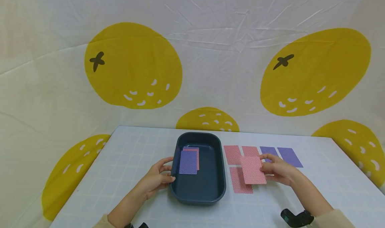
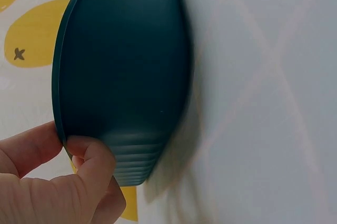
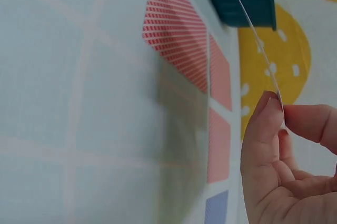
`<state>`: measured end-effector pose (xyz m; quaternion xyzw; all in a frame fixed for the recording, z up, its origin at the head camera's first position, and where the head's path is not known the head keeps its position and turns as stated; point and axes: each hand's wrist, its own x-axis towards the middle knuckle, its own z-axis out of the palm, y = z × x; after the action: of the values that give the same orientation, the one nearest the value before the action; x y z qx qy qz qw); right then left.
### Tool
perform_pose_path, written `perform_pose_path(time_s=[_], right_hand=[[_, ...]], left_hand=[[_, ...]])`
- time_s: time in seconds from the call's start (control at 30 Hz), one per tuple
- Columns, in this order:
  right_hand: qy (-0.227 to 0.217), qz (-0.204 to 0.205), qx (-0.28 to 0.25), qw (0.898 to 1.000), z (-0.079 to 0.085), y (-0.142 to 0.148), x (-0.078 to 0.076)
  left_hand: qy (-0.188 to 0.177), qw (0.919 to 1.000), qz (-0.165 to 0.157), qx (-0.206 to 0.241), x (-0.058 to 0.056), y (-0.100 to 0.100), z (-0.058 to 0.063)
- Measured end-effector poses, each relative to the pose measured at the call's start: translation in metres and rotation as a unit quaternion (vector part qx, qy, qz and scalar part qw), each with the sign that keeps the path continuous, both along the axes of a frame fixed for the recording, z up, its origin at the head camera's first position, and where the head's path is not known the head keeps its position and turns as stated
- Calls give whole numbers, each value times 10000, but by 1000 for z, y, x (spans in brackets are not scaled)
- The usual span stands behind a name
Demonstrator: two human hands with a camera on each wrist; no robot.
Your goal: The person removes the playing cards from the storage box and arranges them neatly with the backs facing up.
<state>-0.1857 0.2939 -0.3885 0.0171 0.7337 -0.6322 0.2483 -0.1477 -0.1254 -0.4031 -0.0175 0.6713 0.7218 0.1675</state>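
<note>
My right hand [image 1: 278, 170] pinches a red-patterned playing card [image 1: 254, 170] by its right edge, raised over the table. In the right wrist view that card [image 3: 258, 42] shows edge-on between thumb and fingers. My left hand [image 1: 156, 176] grips the left rim of a dark blue-green tray [image 1: 198, 191], thumb on one side of the rim and fingers on the other in the left wrist view. Inside the tray a purple-patterned card [image 1: 188, 162] overlaps red-patterned cards [image 1: 198, 159]. Below the held card lies another red card [image 1: 239, 181], partly covered by it.
Behind the held card, two red cards [image 1: 232, 154] and two purple cards [image 1: 289, 157] lie in a row, one purple partly hidden by my fingers. The pale checked table [image 1: 144, 141] ends at a white curtain [image 1: 222, 71] with yellow fruit shapes.
</note>
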Motion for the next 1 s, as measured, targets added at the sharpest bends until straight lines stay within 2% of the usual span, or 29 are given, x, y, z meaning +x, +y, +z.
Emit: perform_pose_path(time_s=[0.3, 0.5, 0.73, 1.0], right_hand=[[-237, -181, 22, 9996, -12, 17, 9], [-285, -306, 265, 9988, -22, 28, 12], [-109, -535, 966, 9938, -28, 30, 11], [247, -528, 1704, 9836, -28, 26, 11]], left_hand=[[-19, 10000, -66, 70, 2, -1, 2], [-25, 10000, -54, 66, 0, -1, 1], [-15, 9999, -77, 95, 1, -1, 1], [16, 9998, -112, 171, 0, -1, 0]])
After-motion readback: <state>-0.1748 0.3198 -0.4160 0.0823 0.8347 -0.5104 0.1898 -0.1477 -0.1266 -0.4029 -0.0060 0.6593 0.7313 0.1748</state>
